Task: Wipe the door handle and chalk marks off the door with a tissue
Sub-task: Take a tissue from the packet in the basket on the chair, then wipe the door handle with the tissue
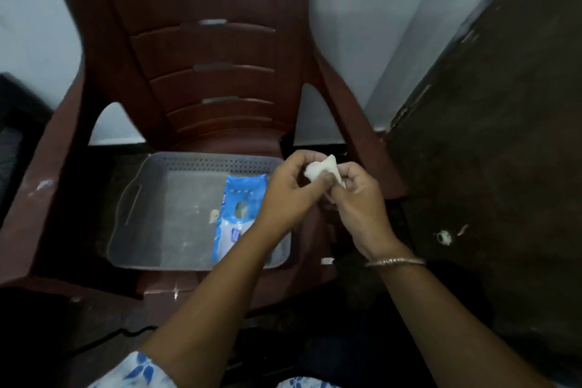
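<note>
A small white tissue [321, 168] is held between both hands above the right side of a chair seat. My left hand [291, 189] pinches its left part, and my right hand [357, 198], with a metal bangle at the wrist, pinches its right end. A blue and white tissue pack [239, 211] lies in a translucent grey tray [151, 217] on the seat. The dark brown door [491, 151] stands at the right, with whitish marks [444, 237] low on its surface. No door handle is in view.
A dark red plastic chair [204, 50] fills the middle, backed by a pale wall [362, 25]. A dark object [15, 123] sits at the far left. A black cable [104, 337] runs across the dark floor at lower left.
</note>
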Tool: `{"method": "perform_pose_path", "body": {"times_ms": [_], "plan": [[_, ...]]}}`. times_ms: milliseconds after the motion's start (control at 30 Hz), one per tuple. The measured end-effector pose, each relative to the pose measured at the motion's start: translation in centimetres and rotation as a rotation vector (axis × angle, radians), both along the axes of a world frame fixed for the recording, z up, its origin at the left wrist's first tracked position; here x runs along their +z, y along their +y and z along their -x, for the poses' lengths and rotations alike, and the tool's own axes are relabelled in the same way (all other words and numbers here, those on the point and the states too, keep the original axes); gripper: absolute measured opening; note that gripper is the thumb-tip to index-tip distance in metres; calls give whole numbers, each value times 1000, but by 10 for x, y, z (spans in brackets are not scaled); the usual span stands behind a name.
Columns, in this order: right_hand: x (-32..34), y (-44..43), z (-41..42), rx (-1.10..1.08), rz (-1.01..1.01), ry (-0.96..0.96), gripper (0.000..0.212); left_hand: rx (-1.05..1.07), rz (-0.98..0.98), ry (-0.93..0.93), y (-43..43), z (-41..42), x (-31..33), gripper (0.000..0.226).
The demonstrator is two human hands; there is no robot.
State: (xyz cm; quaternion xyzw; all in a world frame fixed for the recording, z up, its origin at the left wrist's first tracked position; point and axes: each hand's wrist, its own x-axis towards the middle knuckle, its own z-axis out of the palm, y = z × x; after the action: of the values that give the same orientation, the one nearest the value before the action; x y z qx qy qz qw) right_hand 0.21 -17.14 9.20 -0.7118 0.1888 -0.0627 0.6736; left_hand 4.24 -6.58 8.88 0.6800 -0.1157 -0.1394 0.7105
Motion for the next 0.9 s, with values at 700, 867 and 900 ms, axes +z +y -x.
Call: {"method": "perform_pose_path", "body": {"times_ms": [700,867,900], "plan": [[207,-215,161,-905,320,-399,7,-684,272,-395,-293,82,220,30],[248,-240,195,-1092,415,-471,24,-807,369,-420,-325,116,265,26],[256,-243,200,-1092,415,-501,30,-827,394,-426,-329,122,272,26]]}}
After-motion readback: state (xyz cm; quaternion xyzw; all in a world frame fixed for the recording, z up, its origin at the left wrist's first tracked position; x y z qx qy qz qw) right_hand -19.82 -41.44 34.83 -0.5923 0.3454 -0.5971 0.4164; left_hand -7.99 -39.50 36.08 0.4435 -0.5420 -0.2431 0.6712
